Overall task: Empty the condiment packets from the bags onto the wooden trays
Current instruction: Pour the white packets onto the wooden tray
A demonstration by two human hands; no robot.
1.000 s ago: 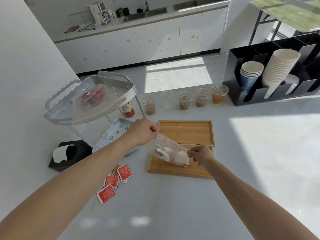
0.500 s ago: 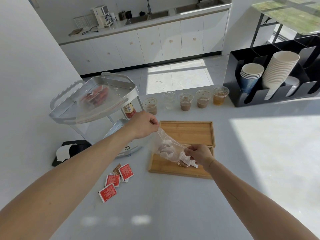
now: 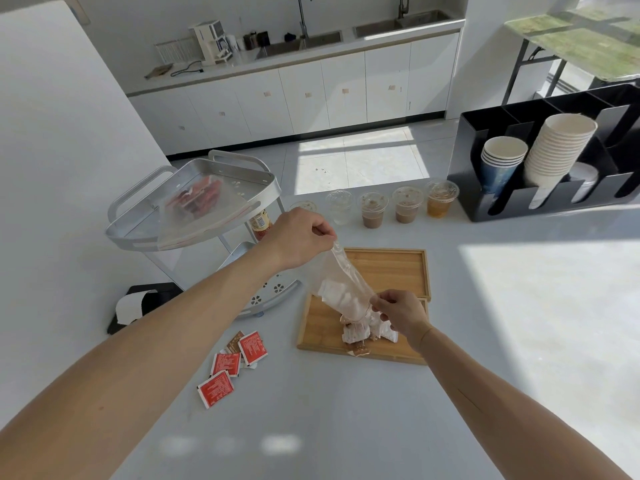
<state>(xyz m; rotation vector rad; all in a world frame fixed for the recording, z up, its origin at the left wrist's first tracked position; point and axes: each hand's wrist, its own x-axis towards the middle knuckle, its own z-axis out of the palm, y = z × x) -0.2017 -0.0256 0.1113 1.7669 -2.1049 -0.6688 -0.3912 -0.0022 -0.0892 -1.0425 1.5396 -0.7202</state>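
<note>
While the left hand (image 3: 301, 237) pinches the clear bag's (image 3: 341, 289) raised end and the right hand (image 3: 398, 313) grips its mouth, tumbling packets (image 3: 360, 336) may overshoot the near wooden tray (image 3: 318, 327) onto the worktop (image 3: 346, 410).

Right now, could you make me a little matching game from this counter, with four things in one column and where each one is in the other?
Things:
1. clear bag
2. red packets
3. far wooden tray
4. lidded drink cups

Places:
A. loose on the white counter, left of the trays
B. in a row at the counter's far edge
C. held up between both hands, tipped over the near tray
D. bare, just behind the near tray

Pairs: 1-C, 2-A, 3-D, 4-B
</note>
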